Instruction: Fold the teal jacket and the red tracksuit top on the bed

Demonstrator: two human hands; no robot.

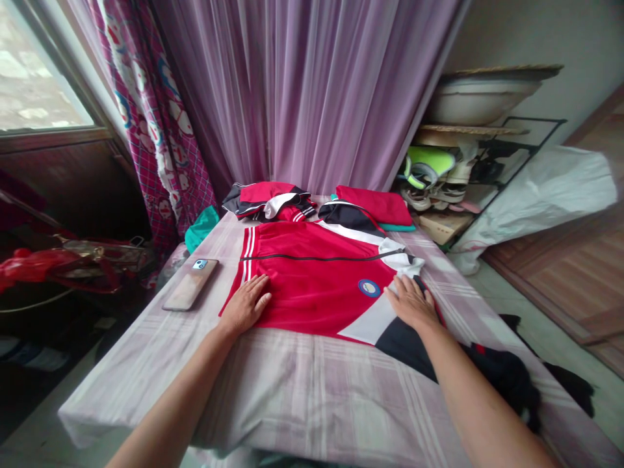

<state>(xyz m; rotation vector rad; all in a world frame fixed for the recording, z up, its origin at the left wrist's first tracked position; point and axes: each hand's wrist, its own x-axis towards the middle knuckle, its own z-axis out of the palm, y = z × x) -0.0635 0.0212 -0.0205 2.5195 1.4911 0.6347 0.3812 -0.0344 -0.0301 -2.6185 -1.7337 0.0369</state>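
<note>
A red, white and black zip-up track jacket (312, 286) lies spread sideways on the table, its collar toward the right and its striped hem toward the left. The front zip is closed, and a round blue badge (369, 288) shows on the chest. My left hand (245, 304) rests flat on the jacket near the hem, fingers stretched out. My right hand (413, 300) lies with fingers spread on the white and black part near the collar. One dark sleeve (504, 370) runs toward the table's right edge, partly behind my right forearm.
A phone (191, 285) lies face down on the checked tablecloth (146, 364) at left. Behind the jacket sit a folded red and black garment (270, 198) and a folded red stack (375, 207). A shoe rack (492, 169) stands to the right, purple curtains (312, 91) behind.
</note>
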